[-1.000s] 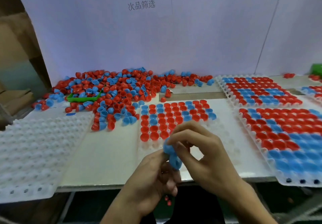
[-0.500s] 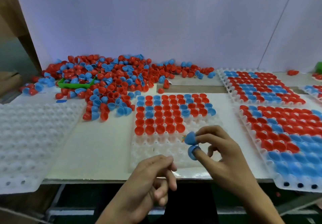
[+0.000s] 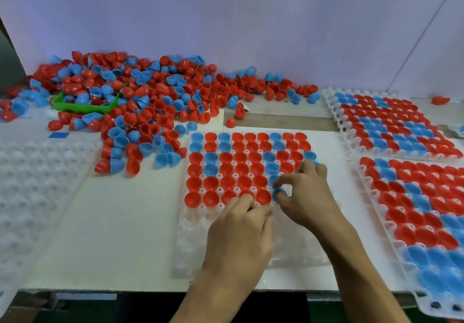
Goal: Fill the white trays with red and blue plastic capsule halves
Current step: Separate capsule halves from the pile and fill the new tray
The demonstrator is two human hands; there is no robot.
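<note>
Head view: white surface (image 3: 120, 222) against pale wall (image 3: 251, 16) | loose heap of capsule halves (image 3: 140, 101) at back left | centre tray (image 3: 200, 255) half filled | right hand (image 3: 308, 197) pinching blue half (image 3: 280, 193) at tray's front filled row | left hand (image 3: 238, 237) fingers curled on tray, contents cannot tell

Bright, even overhead light; soft shadows. Wide-angle bending at frame edges. Lower right and far left slightly blurred.
</note>
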